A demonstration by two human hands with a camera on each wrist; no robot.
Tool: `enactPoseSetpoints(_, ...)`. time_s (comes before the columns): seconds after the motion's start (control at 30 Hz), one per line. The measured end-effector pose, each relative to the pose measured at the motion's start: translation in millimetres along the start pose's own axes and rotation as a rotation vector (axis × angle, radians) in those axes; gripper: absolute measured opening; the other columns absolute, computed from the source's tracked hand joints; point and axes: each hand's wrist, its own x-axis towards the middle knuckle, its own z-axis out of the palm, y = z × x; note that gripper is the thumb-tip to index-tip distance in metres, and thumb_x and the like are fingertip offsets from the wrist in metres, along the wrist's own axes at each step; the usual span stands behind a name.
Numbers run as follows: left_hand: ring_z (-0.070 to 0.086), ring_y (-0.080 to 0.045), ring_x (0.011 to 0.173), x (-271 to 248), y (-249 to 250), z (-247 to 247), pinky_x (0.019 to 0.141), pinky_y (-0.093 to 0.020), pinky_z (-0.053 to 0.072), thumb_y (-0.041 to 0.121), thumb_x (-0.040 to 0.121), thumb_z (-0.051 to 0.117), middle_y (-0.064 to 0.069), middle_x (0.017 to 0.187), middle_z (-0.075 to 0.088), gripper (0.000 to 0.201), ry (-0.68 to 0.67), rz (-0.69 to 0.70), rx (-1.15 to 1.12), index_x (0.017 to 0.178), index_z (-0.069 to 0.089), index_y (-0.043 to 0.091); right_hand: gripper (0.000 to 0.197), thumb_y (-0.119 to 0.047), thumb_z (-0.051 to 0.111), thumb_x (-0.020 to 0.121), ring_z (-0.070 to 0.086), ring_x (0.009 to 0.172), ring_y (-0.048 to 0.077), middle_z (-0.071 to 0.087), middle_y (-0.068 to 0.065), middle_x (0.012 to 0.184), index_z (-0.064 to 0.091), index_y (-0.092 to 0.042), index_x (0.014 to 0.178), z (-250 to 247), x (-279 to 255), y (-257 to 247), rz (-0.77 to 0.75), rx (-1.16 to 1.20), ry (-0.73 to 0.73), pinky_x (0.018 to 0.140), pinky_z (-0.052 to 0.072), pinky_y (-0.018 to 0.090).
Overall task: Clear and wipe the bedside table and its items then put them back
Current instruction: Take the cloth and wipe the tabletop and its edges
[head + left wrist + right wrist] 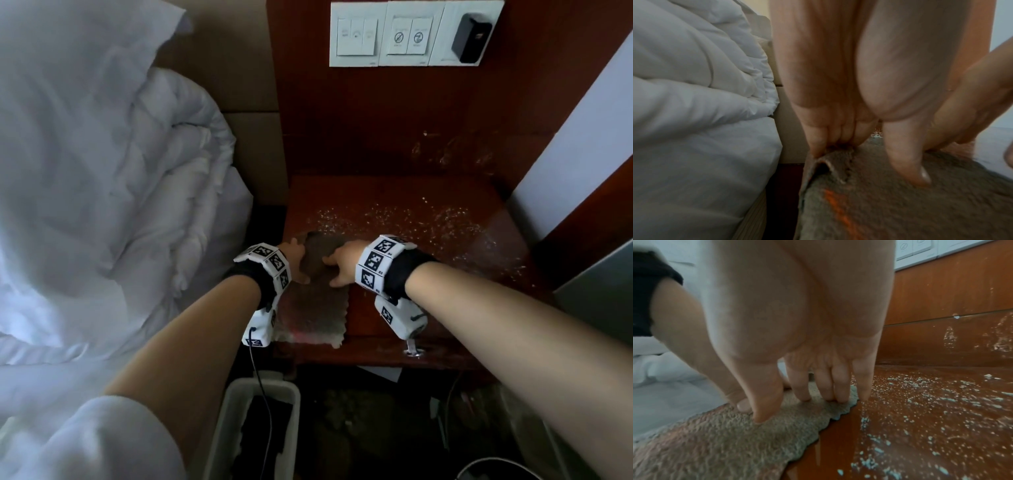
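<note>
Lying flat on the left half of a reddish-brown bedside table [445,308] is a grey-brown wiping cloth [313,308] with a scalloped edge and a faint orange stripe. Both of the person's hands rest on its far end. The left hand [294,257] sits at the cloth's far left corner; in the left wrist view its fingers [818,142] curl down and pinch a raised fold of the cloth against the thumb, which presses on top. The right hand [342,262] sits just beside it, toward the cloth's right edge; in the right wrist view its fingers [822,386] are spread and nearly straight, with the fingertips and thumb pressing down on the cloth, and the little finger touches the bare wood just past the edge. Each wrist wears a white band printed with black square markers.

White specks [394,216] are scattered across the table's far and right part, beyond the cloth, and smears mark the wooden panel behind it. A white switch plate [411,34] is mounted higher on that panel. A rumpled white duvet [102,154] fills the left side, right beside the table. Below the table's front edge stands a pale bin [229,411] holding something dark.
</note>
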Motion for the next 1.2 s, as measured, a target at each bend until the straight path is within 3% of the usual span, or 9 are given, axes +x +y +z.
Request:
enactPoseSetpoints(0.23,0.013,-0.036,0.143,6.9,0.2,3.6,0.116,-0.039,0.021,0.044,0.09,0.054,-0.021,0.156,-0.001,0.088,0.023,-0.008,-0.054,0.148,0.006,-0.002,0.062,-0.042,0.049,0.094,0.05,0.122,0.026,0.046,0.007,0.141,0.028,-0.02,0.148,0.3,7.6,4.6,-0.024,0.008,-0.012,0.087,0.044,0.031)
enactPoseSetpoints(0.43,0.009,-0.034,0.144,21.7,-3.4,-6.1,0.117,-0.039,0.019,0.043,0.089,0.057,-0.02,0.157,-0.003,0.091,0.024,-0.012,-0.064,0.149,0.004,-0.001,0.065,-0.041,0.049,0.094,0.044,0.128,0.026,0.041,0.008,0.145,0.023,-0.019,0.149,-3.6,20.1,10.3,-0.037,0.035,-0.006,0.098,0.043,0.034)
enactPoseSetpoints(0.7,0.006,-0.032,0.145,32.5,-7.3,-16.0,0.117,-0.036,0.016,0.043,0.088,0.058,-0.019,0.157,-0.004,0.093,0.024,-0.004,-0.064,0.149,0.002,0.001,0.058,-0.041,0.05,0.093,0.054,0.116,0.027,0.055,0.009,0.131,0.035,-0.017,0.144,-6.7,29.2,11.8,-0.039,0.052,0.008,0.088,0.047,0.034)
enactPoseSetpoints(0.87,0.009,-0.032,0.145,24.9,-5.6,-13.5,0.116,-0.035,0.017,0.043,0.089,0.058,-0.018,0.157,-0.001,0.09,0.053,-0.004,-0.065,0.149,0.005,0.002,0.06,-0.041,0.049,0.094,0.052,0.119,0.028,0.049,0.01,0.136,0.03,-0.02,0.147,-1.1,25.5,13.2,-0.041,0.055,0.002,0.088,0.046,0.034)
enactPoseSetpoints(1.07,0.012,-0.032,0.144,13.8,0.3,-5.7,0.115,-0.035,0.019,0.042,0.091,0.055,-0.018,0.157,0.0,0.087,0.04,-0.011,-0.069,0.15,0.005,0.002,0.055,-0.041,0.05,0.093,0.052,0.118,0.027,0.051,0.008,0.134,0.036,-0.023,0.144,8.2,14.8,16.3,-0.057,0.102,0.011,0.093,0.048,0.035)
enactPoseSetpoints(1.2,0.034,-0.032,0.133,9.6,6.3,-1.9,0.109,-0.038,0.033,0.038,0.09,0.057,-0.017,0.147,0.028,0.071,0.084,-0.04,-0.097,0.144,0.026,0.004,0.05,-0.035,0.051,0.094,0.049,0.125,0.022,0.048,0.004,0.141,0.042,-0.021,0.141,14.1,2.1,25.0,-0.04,0.302,0.084,0.098,0.042,0.031)
